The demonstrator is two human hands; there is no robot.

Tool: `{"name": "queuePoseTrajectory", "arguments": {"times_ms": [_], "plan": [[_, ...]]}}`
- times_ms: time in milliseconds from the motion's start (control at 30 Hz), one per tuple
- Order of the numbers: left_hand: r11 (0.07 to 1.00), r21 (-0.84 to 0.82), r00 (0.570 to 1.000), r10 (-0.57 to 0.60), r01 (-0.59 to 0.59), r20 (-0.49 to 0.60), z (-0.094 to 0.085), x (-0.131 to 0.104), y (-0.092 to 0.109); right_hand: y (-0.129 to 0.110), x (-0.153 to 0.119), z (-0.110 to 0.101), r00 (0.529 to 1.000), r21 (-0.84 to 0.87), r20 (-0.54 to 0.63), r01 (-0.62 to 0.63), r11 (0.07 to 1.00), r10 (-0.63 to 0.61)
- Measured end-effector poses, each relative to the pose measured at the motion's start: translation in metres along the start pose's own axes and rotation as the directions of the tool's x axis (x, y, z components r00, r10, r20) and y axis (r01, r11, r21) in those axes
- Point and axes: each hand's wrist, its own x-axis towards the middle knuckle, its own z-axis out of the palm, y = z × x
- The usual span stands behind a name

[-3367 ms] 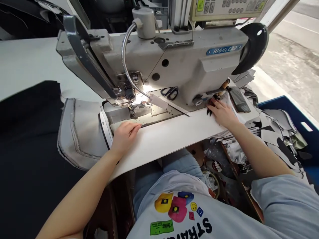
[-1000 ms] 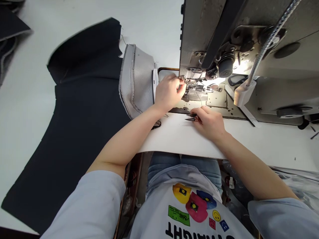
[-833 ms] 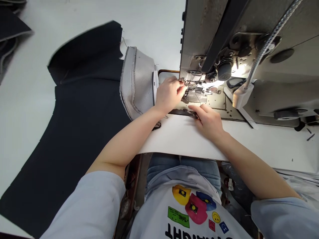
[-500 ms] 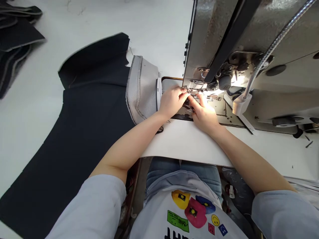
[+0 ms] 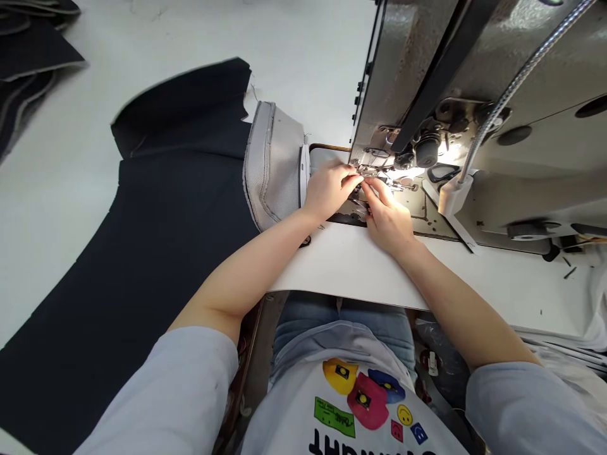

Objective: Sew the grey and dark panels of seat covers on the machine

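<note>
Under the lamp of a sewing machine [image 5: 427, 76], my left hand [image 5: 331, 189] is closed in a pinch beside the needle area. What its fingertips hold is too small to name. My right hand [image 5: 389, 215] meets it from the right, fingers bent together at the same spot; anything between them is hidden. A grey padded piece with stitched seams [image 5: 279, 164] lies just left of my left hand. Beyond it a large dark fabric panel [image 5: 175, 221] spreads over the white table, passing under my left forearm.
A stack of dark cut pieces [image 5: 33, 50] lies at the back left of the white table [image 5: 142, 31]. Black-handled scissors [image 5: 443, 172] and a white strip with a dark edge [image 5: 455, 224] rest right of the needle area. A braided lamp neck [image 5: 526, 69] hangs over the machine.
The view has shifted slightly. My right hand's fingers have drawn closer together near the needle area. My left hand keeps its pinch at nearly the same place.
</note>
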Motion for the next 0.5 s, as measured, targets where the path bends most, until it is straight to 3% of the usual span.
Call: {"name": "queuePoseTrajectory", "arguments": {"times_ms": [100, 167, 233, 300, 500], "plan": [[0.997, 0.009, 0.997, 0.076, -0.076, -0.029, -0.008, -0.007, -0.001, 0.003, -0.009, -0.003, 0.999, 0.003, 0.032, 0.011, 1.0, -0.012], [0.977, -0.021, 0.975, 0.212, -0.211, 0.065, -0.014, -0.014, -0.002, 0.009, -0.017, -0.004, 0.997, 0.012, 0.051, 0.051, 0.999, -0.051], [0.935, -0.117, 0.909, 0.354, -0.336, 0.222, -0.018, -0.02, -0.004, 0.015, -0.024, -0.005, 0.993, 0.024, 0.053, 0.105, 0.994, -0.107], [0.902, -0.201, 0.847, 0.43, -0.383, 0.314, -0.019, -0.022, -0.006, 0.022, -0.03, -0.005, 0.988, 0.044, 0.034, 0.148, 0.988, -0.149], [0.94, -0.143, 0.867, 0.342, -0.311, 0.362, -0.014, -0.018, -0.008, 0.028, -0.032, -0.003, 0.968, 0.061, -0.041, 0.25, 0.966, -0.248]]}}
